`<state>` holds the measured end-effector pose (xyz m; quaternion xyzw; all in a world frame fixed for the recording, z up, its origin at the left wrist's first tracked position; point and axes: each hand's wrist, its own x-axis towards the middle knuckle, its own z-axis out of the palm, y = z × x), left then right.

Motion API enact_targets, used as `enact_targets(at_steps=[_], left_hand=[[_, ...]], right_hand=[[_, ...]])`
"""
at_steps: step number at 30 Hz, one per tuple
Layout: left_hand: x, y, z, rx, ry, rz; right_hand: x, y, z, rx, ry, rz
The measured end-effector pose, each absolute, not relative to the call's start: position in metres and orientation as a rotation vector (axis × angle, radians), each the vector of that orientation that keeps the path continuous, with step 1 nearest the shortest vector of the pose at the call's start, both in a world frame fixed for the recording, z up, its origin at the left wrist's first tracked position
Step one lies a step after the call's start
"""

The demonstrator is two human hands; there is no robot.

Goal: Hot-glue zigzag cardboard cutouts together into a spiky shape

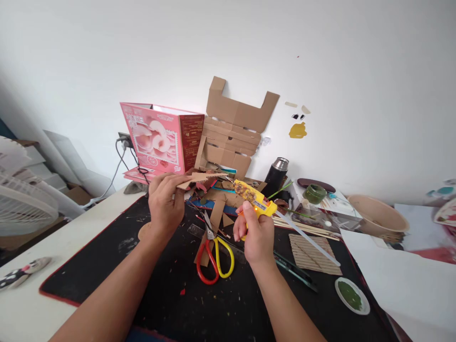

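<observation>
My left hand [166, 202] pinches a cut piece of cardboard [201, 179] and holds it up above the black mat [121, 251]. In my right hand [257, 228] is a yellow glue gun [245, 192], its orange light lit and a long clear glue stick [306, 237] poking out of the back. The gun's nozzle is close to the right end of the cardboard; whether they touch I cannot tell. Below and between my hands lie scissors [213, 259] with one red and one yellow handle, over a cardboard strip [216, 213].
Behind stand a pink box [160, 137] and an unfolded brown carton [231, 123] against the wall. To the right are a black thermos [276, 175], a glass jar [314, 193], corrugated cardboard [315, 254], a dark green cutter-like tool [294, 270] and a dish of green paint [352, 295].
</observation>
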<state>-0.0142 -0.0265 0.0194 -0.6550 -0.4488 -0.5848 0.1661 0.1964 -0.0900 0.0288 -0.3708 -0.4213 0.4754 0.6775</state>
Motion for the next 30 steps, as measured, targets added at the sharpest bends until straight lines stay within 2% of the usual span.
enact_targets(at_steps=[30], left_hand=[[-0.0132, -0.0264, 0.0196, -1.895, -1.295, -1.669]], right_hand=[[0.1953, -0.0885, 0.0278, -0.829, -0.924, 1.064]])
